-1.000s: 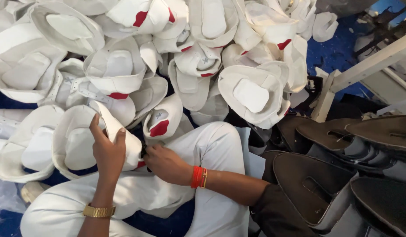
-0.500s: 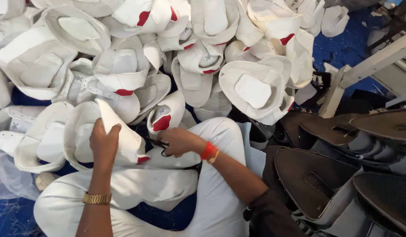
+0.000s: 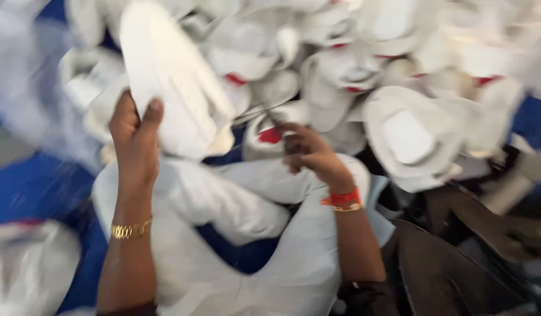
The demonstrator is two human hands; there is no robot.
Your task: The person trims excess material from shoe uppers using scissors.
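Note:
My left hand grips a white shoe upper piece and holds it raised in front of me, its long side tilted up to the left. A gold bracelet sits on that wrist. My right hand, with a red and orange wrist band, is closed around a small thin tool that looks like scissors; blur hides its shape. Both hands hover over my lap in white trousers. A heap of white shoe uppers with red patches fills the space beyond my hands.
Dark brown shoe upper pieces are piled at the lower right. Blue sheeting covers the floor on the left. Another white piece lies at the lower left. The whole view is motion-blurred.
My left hand has lifted the white piece up off my lap. The right hand has pulled away from it to the right. The view has swung left.

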